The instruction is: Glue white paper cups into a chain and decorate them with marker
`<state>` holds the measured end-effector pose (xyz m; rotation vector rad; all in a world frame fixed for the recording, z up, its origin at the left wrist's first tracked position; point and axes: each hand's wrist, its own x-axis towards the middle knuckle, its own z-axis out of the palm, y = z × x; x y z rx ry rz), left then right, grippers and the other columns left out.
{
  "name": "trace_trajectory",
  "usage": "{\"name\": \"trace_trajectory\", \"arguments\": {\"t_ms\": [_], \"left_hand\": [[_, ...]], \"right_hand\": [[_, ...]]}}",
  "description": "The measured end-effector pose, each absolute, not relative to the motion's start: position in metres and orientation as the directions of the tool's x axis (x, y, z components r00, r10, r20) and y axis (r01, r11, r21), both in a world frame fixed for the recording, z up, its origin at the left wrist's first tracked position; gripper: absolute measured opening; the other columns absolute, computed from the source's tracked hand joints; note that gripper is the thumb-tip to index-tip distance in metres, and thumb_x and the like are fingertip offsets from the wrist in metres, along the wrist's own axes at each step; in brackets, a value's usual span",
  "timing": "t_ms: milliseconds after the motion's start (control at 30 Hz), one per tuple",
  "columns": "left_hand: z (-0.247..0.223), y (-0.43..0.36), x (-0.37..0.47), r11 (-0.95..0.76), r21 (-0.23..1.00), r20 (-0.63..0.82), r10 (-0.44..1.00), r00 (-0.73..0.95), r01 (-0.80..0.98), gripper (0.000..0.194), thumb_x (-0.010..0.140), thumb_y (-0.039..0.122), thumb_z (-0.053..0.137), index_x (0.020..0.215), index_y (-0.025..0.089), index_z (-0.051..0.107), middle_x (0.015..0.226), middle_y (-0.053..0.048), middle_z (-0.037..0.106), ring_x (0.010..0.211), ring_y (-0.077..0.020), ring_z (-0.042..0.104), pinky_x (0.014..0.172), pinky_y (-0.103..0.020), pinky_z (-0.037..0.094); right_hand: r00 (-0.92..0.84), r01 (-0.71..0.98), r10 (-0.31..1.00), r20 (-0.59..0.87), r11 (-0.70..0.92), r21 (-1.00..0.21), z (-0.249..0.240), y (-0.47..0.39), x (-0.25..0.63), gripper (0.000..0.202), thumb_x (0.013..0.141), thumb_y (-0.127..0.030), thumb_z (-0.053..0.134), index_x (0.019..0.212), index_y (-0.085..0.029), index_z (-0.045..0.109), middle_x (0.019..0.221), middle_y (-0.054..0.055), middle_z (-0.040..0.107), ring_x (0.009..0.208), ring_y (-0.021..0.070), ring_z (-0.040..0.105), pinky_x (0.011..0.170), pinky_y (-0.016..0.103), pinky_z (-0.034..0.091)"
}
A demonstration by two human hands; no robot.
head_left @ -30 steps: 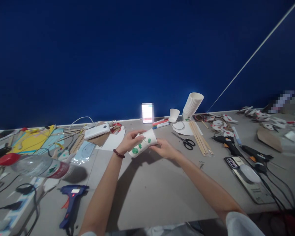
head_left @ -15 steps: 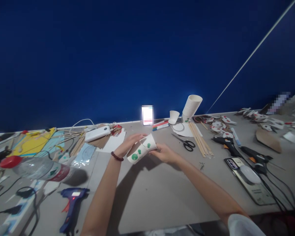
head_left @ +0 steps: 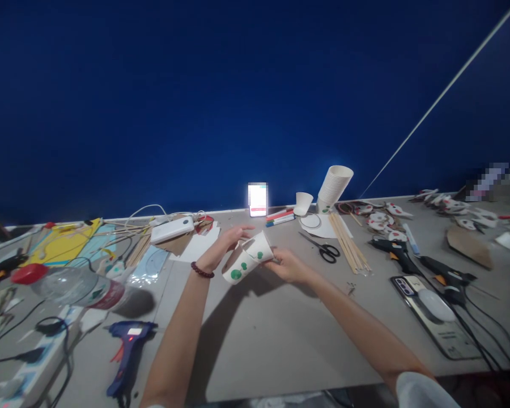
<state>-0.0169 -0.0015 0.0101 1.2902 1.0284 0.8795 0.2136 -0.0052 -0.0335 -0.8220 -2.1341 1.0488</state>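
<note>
A white paper cup [head_left: 240, 267] with green leaf-like spots is held just above the table in front of me, tilted. Its wall looks cut or split, with one part stepped against the other; whether this is one cup or two pieces I cannot tell. My right hand [head_left: 287, 265] grips its right end, with thumb and fingers closed on the edge. Over its upper left side lies my left hand [head_left: 229, 239], fingers stretched out and apart; its thumb is hidden. A dark bead bracelet circles my left wrist.
Black scissors [head_left: 327, 252], wooden sticks [head_left: 348, 243], markers [head_left: 280, 217] and a stack of cups [head_left: 335, 184] are beyond my right hand. A blue glue gun [head_left: 130, 351] and a plastic bottle [head_left: 79, 284] lie left. Farther right are a phone [head_left: 433, 323] and black glue guns [head_left: 446, 277].
A step has opened between the two spotted parts of the cup. My left fingers have lifted and straightened off it; my right hand keeps its grip. The view has shifted slightly.
</note>
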Motion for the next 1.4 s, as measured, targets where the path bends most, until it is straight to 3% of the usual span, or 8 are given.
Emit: {"name": "trace_trajectory", "arguments": {"t_ms": [133,300,400,833,967,1100,1267,1400], "left_hand": [[0.015,-0.006,-0.007,-0.020,0.991,-0.022,0.950,0.312,0.132,0.055,0.076,0.060,0.077,0.113,0.019,0.070,0.116,-0.011,0.069,0.107,-0.0276,0.064,0.091,-0.037,0.050],[0.015,-0.009,0.005,0.035,0.986,-0.098,0.918,0.385,0.166,0.077,0.069,0.049,0.084,0.136,0.020,0.060,0.121,-0.013,0.070,0.112,-0.0311,0.065,0.093,-0.043,0.053],[0.012,-0.008,0.008,0.030,0.980,-0.094,0.941,0.324,0.196,0.077,0.063,0.045,0.088,0.131,0.018,0.066,0.126,-0.015,0.071,0.119,-0.0346,0.064,0.100,-0.046,0.051],[0.000,-0.001,0.011,0.066,0.995,-0.084,0.964,0.253,0.079,0.071,0.063,0.048,0.086,0.123,0.014,0.070,0.127,-0.015,0.072,0.118,-0.0355,0.066,0.100,-0.044,0.051],[0.003,-0.003,0.012,0.063,0.996,-0.077,0.964,0.253,0.065,0.070,0.063,0.048,0.087,0.122,0.014,0.070,0.127,-0.015,0.072,0.120,-0.0355,0.065,0.101,-0.044,0.050],[0.004,-0.001,0.010,0.071,0.995,-0.082,0.978,0.193,0.066,0.069,0.062,0.049,0.088,0.120,0.015,0.071,0.128,-0.015,0.072,0.118,-0.0347,0.065,0.098,-0.042,0.051],[-0.006,0.007,0.009,0.071,0.997,-0.072,0.995,0.063,0.009,0.065,0.063,0.047,0.086,0.117,0.015,0.070,0.118,-0.012,0.075,0.109,-0.0295,0.069,0.092,-0.039,0.053],[-0.025,0.014,0.019,0.071,0.996,-0.076,0.994,-0.074,-0.058,0.061,0.061,0.046,0.085,0.113,0.016,0.071,0.105,-0.009,0.077,0.097,-0.0256,0.071,0.084,-0.036,0.055]], "right_hand": [[-0.655,0.261,0.705,0.272,0.548,-0.795,-0.036,-0.004,0.215,0.017,0.092,-0.020,0.059,0.094,-0.020,0.076,0.101,0.008,0.078,0.093,0.0234,0.072,0.085,0.034,0.055],[-0.675,0.303,0.696,0.244,0.563,-0.769,-0.034,-0.002,0.219,0.018,0.091,-0.017,0.057,0.096,-0.018,0.075,0.104,0.009,0.077,0.096,0.0242,0.071,0.086,0.035,0.055],[-0.674,0.325,0.713,0.196,0.525,-0.787,-0.030,-0.002,0.220,0.018,0.090,-0.017,0.058,0.096,-0.019,0.075,0.104,0.008,0.077,0.096,0.0233,0.071,0.087,0.034,0.054],[-0.608,0.239,0.771,0.189,0.405,-0.882,-0.024,-0.003,0.219,0.021,0.092,-0.033,0.064,0.105,-0.020,0.073,0.109,0.007,0.078,0.102,0.0252,0.071,0.092,0.036,0.053],[-0.623,0.230,0.761,0.183,0.402,-0.886,-0.018,-0.003,0.221,0.031,0.090,-0.034,0.065,0.118,-0.020,0.070,0.116,0.008,0.076,0.107,0.0257,0.069,0.097,0.039,0.053],[-0.578,0.268,0.772,0.264,0.485,-0.833,-0.001,-0.002,0.233,0.061,0.080,-0.035,0.077,0.137,-0.025,0.056,0.139,0.011,0.063,0.122,0.0277,0.062,0.100,0.043,0.053],[-0.255,0.313,0.846,0.467,0.530,-0.788,0.036,-0.039,0.217,0.019,0.088,-0.033,0.064,0.103,-0.021,0.065,0.102,0.009,0.070,0.092,0.0224,0.066,0.080,0.035,0.055],[-0.724,0.219,0.679,0.124,0.396,-0.892,0.050,-0.093,0.118,0.023,0.093,-0.039,0.059,0.082,-0.022,0.069,0.080,0.001,0.075,0.070,0.0148,0.067,0.064,0.023,0.051]]}}
